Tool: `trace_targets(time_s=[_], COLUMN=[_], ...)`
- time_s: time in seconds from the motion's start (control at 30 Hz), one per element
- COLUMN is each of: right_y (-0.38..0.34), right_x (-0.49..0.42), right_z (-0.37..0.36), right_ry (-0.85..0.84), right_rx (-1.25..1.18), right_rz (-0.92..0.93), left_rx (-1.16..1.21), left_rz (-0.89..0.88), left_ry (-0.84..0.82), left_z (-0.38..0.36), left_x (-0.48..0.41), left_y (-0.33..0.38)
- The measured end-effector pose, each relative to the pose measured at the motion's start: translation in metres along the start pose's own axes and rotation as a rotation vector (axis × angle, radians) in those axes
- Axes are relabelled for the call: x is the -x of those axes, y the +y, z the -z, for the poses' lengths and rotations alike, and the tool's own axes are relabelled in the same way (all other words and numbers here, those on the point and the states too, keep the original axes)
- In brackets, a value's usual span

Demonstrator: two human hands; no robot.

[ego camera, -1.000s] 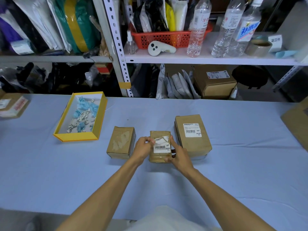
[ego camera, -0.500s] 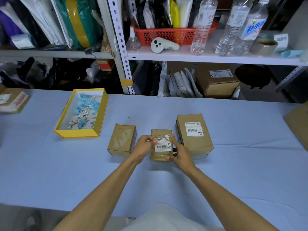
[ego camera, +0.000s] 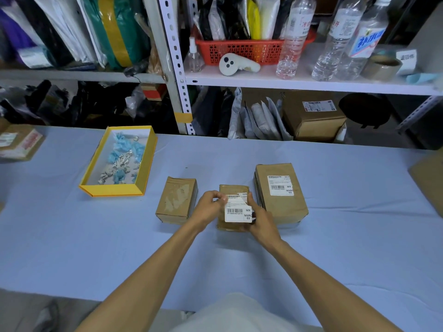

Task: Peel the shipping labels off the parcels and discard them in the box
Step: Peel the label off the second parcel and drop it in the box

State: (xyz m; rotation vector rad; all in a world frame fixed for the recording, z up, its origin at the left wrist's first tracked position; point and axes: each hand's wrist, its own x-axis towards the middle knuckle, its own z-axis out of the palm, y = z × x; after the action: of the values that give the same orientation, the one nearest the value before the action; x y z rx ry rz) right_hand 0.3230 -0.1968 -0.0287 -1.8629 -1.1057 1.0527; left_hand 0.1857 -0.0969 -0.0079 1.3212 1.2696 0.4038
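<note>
Three brown parcels lie in a row on the blue table. The left parcel (ego camera: 177, 199) has a bare top with glue marks. On the middle parcel (ego camera: 233, 190) a white shipping label (ego camera: 237, 212) is torn and partly lifted. My left hand (ego camera: 209, 207) pinches the label's upper left edge. My right hand (ego camera: 260, 218) grips the parcel's right side, thumb near the label. The larger right parcel (ego camera: 281, 192) carries a whole label (ego camera: 279, 185). A yellow box (ego camera: 143, 168) at the left holds crumpled label scraps.
Another labelled parcel (ego camera: 19, 142) lies at the table's far left edge, and a cardboard box (ego camera: 429, 176) at the right edge. Behind the table a metal shelf (ego camera: 263, 80) carries bottles, a red basket, tape and more parcels.
The label's upper part has torn and lifted further off the middle parcel as my left hand pulls it. The view has moved closer; the parcels stay in place.
</note>
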Motion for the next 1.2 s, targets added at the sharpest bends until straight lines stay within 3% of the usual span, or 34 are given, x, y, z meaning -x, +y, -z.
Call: trace_targets(time_s=[0.2, 0.47, 0.7, 0.97, 1.1, 1.2], right_y=[-0.001, 0.002, 0.001, 0.005, 0.005, 0.004], right_x=[0.0, 0.0, 0.001, -0.002, -0.002, -0.001], right_z=[0.003, -0.001, -0.004, -0.004, -0.004, -0.004], right_ry=[-0.016, -0.016, 0.009, 0.016, 0.004, 0.002], right_rx=[0.052, 0.018, -0.001, -0.004, -0.001, 0.023], right_rz=[0.031, 0.0, -0.008, -0.027, -0.039, -0.038], left_rx=[-0.009, 0.18, 0.203, 0.215, 0.216, 0.21], left_rz=[-0.008, 0.028, -0.148, -0.163, -0.265, -0.306], left_ry=[-0.004, -0.013, 0.171, 0.195, 0.292, 0.255], left_z=[0.002, 0.015, 0.023, 0.022, 0.02, 0.018], left_x=[0.003, 0.005, 0.005, 0.004, 0.0, 0.001], left_y=[0.003, 0.009, 0.004, 0.002, 0.001, 0.001])
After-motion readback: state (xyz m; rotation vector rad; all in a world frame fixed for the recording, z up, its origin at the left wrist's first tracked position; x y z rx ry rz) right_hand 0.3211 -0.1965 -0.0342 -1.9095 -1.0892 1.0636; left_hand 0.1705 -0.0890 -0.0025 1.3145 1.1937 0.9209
